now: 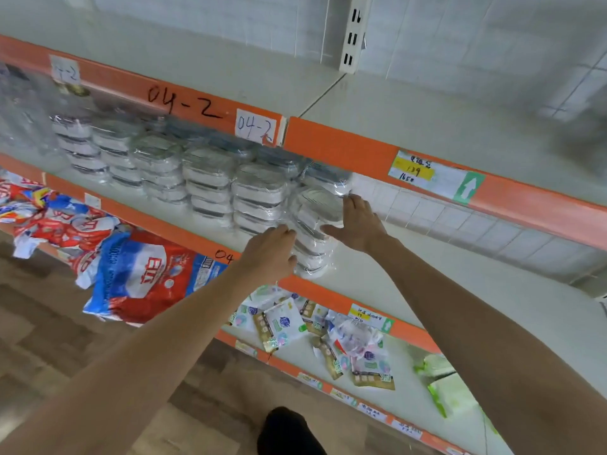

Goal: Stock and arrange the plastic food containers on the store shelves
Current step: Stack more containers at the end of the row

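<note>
Both hands bracket one shrink-wrapped stack of plastic food containers [312, 231] at the front lip of the middle shelf [410, 274]. Left hand [269, 254] cups its near side, fingers curled against the wrap; right hand [356, 224] lies flat and spread on its far side, steadying the stack, probably for squaring. Beyond my left, matching stacks [210, 182] stand in line. Above, an orange rail [328, 142] marked 04-2.

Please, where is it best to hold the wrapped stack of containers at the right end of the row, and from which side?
Probably by its two flanks, from the front. The wrapped stack is tall and leans; the left hand touches its left side, the right hand lies flat on its right. Neighbouring stacks crowd its left.
</note>
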Demonstrator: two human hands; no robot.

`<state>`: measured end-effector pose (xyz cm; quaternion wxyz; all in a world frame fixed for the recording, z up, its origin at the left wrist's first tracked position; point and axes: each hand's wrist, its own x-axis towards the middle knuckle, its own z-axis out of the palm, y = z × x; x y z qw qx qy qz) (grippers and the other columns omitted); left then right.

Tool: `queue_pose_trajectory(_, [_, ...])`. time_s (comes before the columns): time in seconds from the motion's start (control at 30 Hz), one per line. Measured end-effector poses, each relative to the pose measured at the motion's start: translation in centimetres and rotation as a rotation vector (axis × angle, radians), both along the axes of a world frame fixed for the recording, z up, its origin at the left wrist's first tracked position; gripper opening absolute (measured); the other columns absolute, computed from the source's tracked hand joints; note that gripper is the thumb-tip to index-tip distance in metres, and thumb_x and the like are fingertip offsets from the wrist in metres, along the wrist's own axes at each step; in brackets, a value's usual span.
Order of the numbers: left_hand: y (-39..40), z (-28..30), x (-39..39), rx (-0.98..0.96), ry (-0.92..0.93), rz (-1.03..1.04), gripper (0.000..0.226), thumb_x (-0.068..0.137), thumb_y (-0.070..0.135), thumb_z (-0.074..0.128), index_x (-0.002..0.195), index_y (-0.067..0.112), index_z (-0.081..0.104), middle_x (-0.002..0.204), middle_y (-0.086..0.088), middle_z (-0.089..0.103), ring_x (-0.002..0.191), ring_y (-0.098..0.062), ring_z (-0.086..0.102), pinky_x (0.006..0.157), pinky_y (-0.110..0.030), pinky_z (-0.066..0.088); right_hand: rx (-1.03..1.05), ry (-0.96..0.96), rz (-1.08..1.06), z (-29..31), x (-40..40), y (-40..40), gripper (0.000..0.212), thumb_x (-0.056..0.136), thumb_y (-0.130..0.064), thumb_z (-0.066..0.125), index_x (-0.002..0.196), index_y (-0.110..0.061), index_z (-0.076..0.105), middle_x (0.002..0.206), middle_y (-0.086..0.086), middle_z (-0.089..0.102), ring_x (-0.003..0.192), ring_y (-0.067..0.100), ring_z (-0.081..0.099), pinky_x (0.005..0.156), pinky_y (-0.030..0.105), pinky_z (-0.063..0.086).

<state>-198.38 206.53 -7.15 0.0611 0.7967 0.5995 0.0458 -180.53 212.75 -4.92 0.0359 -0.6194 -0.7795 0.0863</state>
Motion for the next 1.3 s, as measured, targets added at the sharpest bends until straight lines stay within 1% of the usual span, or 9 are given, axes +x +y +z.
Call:
queue_pose_trajectory(0.13, [1.4, -1.5, 0.2, -0.003, 0.024, 0.003, 0.042, 0.093, 0.026, 0.049, 0.129, 0.005, 0.047, 0.126, -0.008, 0.050, 0.116, -0.024, 0.049, 0.088, -0.035, 0.047, -0.092, 0.151, -0.137, -2.4, -0.4, 2.1, 0.099, 0.082, -0.063, 0.056, 0.148, -0.002, 0.013, 0.151, 0.013, 0.022, 0.139, 0.030, 0.022, 0.111, 0.043, 0.026])
queue_pose_trajectory(0.27, [1.9, -1.8, 0.2, -0.016, 0.057, 0.001, 0.040, 0.091, 0.024, 0.050, 0.126, 0.004, 0.049, 0.125, -0.009, 0.049, 0.115, -0.024, 0.048, 0.091, -0.037, 0.047, -0.040, 0.323, -0.234, -3.8, -0.5, 1.9, 0.089, 0.076, -0.058, 0.066, 0.136, -0.002, 0.031, 0.136, 0.013, 0.032, 0.130, 0.028, 0.027, 0.105, 0.039, 0.031])
queue_pose_trajectory(0.5, [4.8, -0.5, 2.2, -0.072, 0.098, -0.025, 0.050, 0.083, 0.007, 0.060, 0.128, 0.001, 0.040, 0.134, -0.014, 0.035, 0.123, -0.026, 0.040, 0.092, -0.035, 0.047, -0.144, 0.404, -0.389, -4.8, 4.9, -1.3, 0.084, 0.070, -0.057, 0.069, 0.129, -0.007, 0.038, 0.121, 0.009, 0.029, 0.123, 0.028, 0.026, 0.101, 0.039, 0.033])
queue_pose_trajectory(0.57, [6.0, -0.6, 3.3, -0.082, 0.132, -0.091, 0.067, 0.079, -0.001, 0.058, 0.139, 0.000, 0.028, 0.147, -0.014, 0.023, 0.135, -0.028, 0.028, 0.103, -0.035, 0.040, -0.147, 0.469, -0.455, -5.4, 6.9, -2.4, 0.084, 0.070, -0.054, 0.071, 0.130, -0.006, 0.038, 0.123, 0.010, 0.032, 0.122, 0.028, 0.031, 0.102, 0.039, 0.036])
queue_pose_trajectory(0.63, [7.2, -0.8, 4.3, -0.098, 0.219, -0.163, 0.085, 0.079, -0.003, 0.055, 0.149, 0.001, 0.007, 0.157, -0.014, 0.001, 0.145, -0.027, 0.005, 0.116, -0.036, 0.020, -0.154, 0.537, -0.514, -6.2, 8.6, -3.1, 0.080, 0.068, -0.050, 0.075, 0.125, -0.002, 0.044, 0.120, 0.010, 0.040, 0.113, 0.028, 0.042, 0.092, 0.036, 0.042])
queue_pose_trajectory(0.77, [8.9, -1.9, 5.4, -0.177, 0.357, -0.261, 0.095, 0.081, 0.000, 0.052, 0.150, 0.010, -0.012, 0.157, -0.007, -0.020, 0.145, -0.023, -0.016, 0.118, -0.046, 0.000, -0.166, 0.624, -0.580, -8.4, 11.0, -4.4, 0.068, 0.065, -0.044, 0.078, 0.110, 0.000, 0.053, 0.107, 0.012, 0.053, 0.094, 0.023, 0.049, 0.073, 0.030, 0.038])
queue_pose_trajectory(1.0, [9.8, -5.0, 4.8, -0.113, 0.329, -0.319, 0.104, 0.076, -0.003, 0.059, 0.150, 0.013, -0.012, 0.158, -0.002, -0.012, 0.146, -0.021, -0.008, 0.117, -0.049, 0.006, -0.104, 0.696, -0.621, -12.7, 10.3, -5.6, 0.068, 0.068, -0.036, 0.079, 0.116, -0.003, 0.044, 0.109, 0.004, 0.042, 0.106, 0.021, 0.045, 0.084, 0.029, 0.038])
queue_pose_trajectory(1.2, [11.0, -4.7, 4.2, -0.027, 0.285, -0.380, 0.097, 0.071, -0.016, 0.054, 0.150, 0.018, 0.009, 0.155, -0.004, 0.010, 0.146, -0.024, -0.002, 0.115, -0.055, 0.009, -0.160, 0.699, -0.612, -14.2, 9.7, -6.1, 0.071, 0.070, -0.036, 0.078, 0.122, -0.005, 0.040, 0.112, 0.002, 0.039, 0.113, 0.023, 0.043, 0.093, 0.036, 0.042])
queue_pose_trajectory(1.3, [11.3, -4.2, 3.9, 0.057, 0.308, -0.435, 0.091, 0.067, -0.014, 0.061, 0.145, 0.013, 0.021, 0.144, -0.009, 0.024, 0.142, -0.027, 0.017, 0.115, -0.059, 0.003, -0.169, 0.681, -0.621, -14.6, 9.5, -6.3, 0.071, 0.069, -0.036, 0.079, 0.120, -0.004, 0.042, 0.110, 0.002, 0.039, 0.112, 0.025, 0.043, 0.094, 0.038, 0.042])
